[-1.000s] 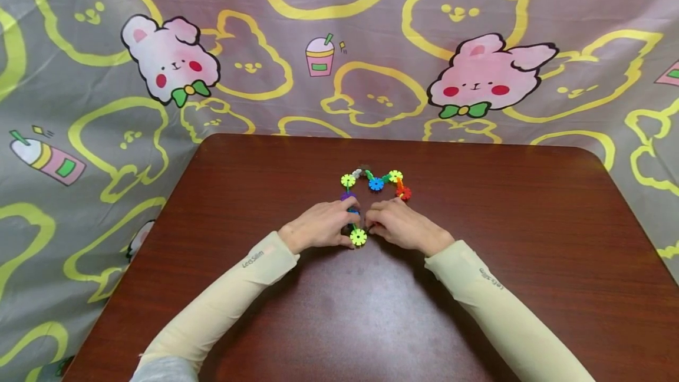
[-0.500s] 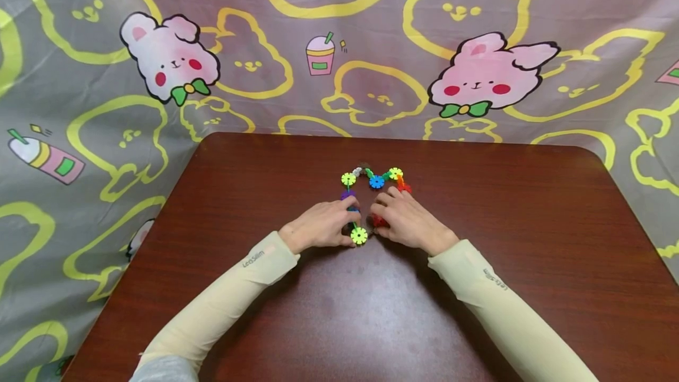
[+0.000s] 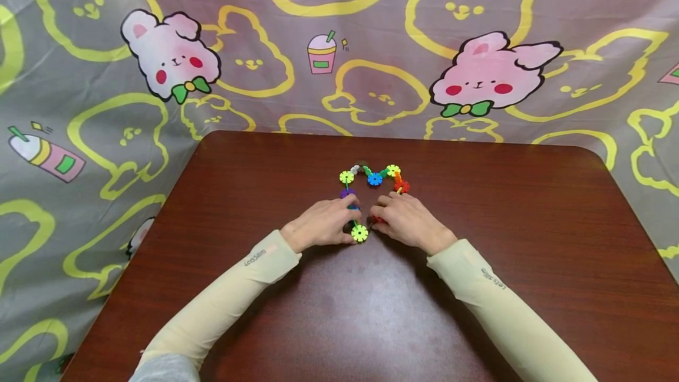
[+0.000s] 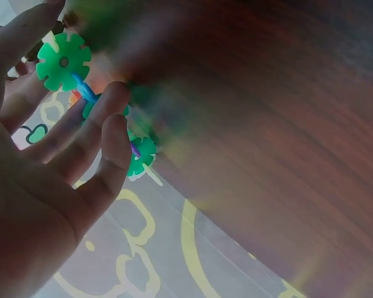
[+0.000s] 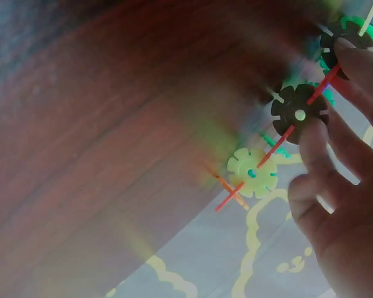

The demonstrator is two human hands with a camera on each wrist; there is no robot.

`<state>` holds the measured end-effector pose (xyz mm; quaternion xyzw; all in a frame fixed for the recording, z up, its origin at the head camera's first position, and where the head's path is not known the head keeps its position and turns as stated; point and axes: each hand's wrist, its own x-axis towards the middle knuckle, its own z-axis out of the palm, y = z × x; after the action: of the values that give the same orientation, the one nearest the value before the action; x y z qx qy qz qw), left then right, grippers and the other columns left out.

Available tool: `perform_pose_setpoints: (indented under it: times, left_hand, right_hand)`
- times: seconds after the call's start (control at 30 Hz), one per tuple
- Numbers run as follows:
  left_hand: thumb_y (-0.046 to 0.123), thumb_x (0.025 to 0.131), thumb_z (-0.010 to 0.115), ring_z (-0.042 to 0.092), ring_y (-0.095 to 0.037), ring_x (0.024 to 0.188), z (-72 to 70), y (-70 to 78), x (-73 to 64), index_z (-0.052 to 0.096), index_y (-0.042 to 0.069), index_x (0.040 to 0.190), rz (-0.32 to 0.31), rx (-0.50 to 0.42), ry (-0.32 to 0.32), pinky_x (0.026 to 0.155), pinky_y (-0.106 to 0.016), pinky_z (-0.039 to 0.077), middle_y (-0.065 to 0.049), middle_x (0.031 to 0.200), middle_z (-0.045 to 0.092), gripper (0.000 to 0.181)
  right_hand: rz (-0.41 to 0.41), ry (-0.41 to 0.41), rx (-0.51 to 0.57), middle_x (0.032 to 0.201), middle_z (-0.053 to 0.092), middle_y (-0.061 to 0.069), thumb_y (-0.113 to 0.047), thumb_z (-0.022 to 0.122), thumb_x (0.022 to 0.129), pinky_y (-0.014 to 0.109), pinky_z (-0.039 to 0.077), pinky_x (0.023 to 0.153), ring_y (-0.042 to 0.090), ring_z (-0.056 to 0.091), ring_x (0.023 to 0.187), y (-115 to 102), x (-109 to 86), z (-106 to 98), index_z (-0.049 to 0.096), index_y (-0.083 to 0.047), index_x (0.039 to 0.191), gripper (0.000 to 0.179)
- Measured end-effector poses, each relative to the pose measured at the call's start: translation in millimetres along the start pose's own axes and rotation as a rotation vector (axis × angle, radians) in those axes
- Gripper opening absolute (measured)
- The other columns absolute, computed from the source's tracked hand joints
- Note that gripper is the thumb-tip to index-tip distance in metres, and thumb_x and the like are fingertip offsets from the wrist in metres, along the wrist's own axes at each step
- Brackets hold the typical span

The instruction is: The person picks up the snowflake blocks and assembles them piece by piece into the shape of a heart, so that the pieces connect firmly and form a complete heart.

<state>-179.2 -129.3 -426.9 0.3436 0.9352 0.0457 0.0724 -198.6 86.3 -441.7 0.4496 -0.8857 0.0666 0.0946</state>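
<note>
Slotted plastic snowflake discs of many colours link into a chain [image 3: 374, 179] laid out in a heart-like loop. My left hand [image 3: 322, 223] grips the chain's left side, just above a yellow-green disc [image 3: 359, 233] at its bottom tip. A green disc [image 4: 53, 61] shows between thumb and fingers in the left wrist view. Opposite it, my right hand [image 3: 411, 223] holds the loop's right side. The right wrist view has its thumb on a dark disc [image 5: 329, 49] by the tip; its fingers touch another dark disc [image 5: 286, 115]. Whether the tip is joined is hard to tell.
The chain lies on a dark brown wooden table [image 3: 339, 311] with rounded back corners. A patterned cloth [image 3: 371, 34] with rabbit faces hangs behind the table and along its left side.
My right hand has shifted a little right, away from the left hand, and a red disc now shows under its fingers. The left hand keeps its grip in nearly the same place.
</note>
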Motion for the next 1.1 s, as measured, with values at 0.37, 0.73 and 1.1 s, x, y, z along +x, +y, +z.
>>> perform_pose_setpoints:
  times: [0.37,0.73,1.1]
  left_hand:
    - [0.041,0.081,0.076,0.061,-0.014,0.094,-0.5,-0.3,0.7,0.070,0.023,0.106,-0.006,0.008,0.006,0.080,-0.033,0.053,-0.001,0.127,0.053,0.032]
    - [0.041,0.083,0.074,0.061,-0.015,0.096,-1.4,2.0,2.3,0.070,0.023,0.112,-0.002,-0.009,-0.027,0.079,-0.033,0.053,-0.002,0.126,0.053,0.035]
    - [0.043,0.084,0.069,0.058,-0.010,0.072,-2.6,8.0,6.8,0.074,0.020,0.101,0.059,0.048,-0.033,0.066,-0.027,0.053,0.001,0.110,0.054,0.029]
  right_hand:
    - [0.018,-0.045,0.095,0.090,0.061,0.003,-0.022,0.073,0.086,0.035,0.053,0.065,0.018,0.060,0.074,-0.1,0.9,1.6,0.070,-0.017,0.094,0.010]
    - [-0.018,-0.052,0.153,0.087,0.060,0.004,-0.017,0.071,0.088,0.030,0.053,0.069,0.016,0.060,0.074,1.4,2.2,3.1,0.073,-0.012,0.101,0.014]
    - [-0.045,-0.036,0.130,0.093,0.064,0.008,-0.014,0.071,0.088,0.030,0.055,0.071,0.018,0.064,0.080,1.3,0.4,1.9,0.073,-0.008,0.103,0.016]
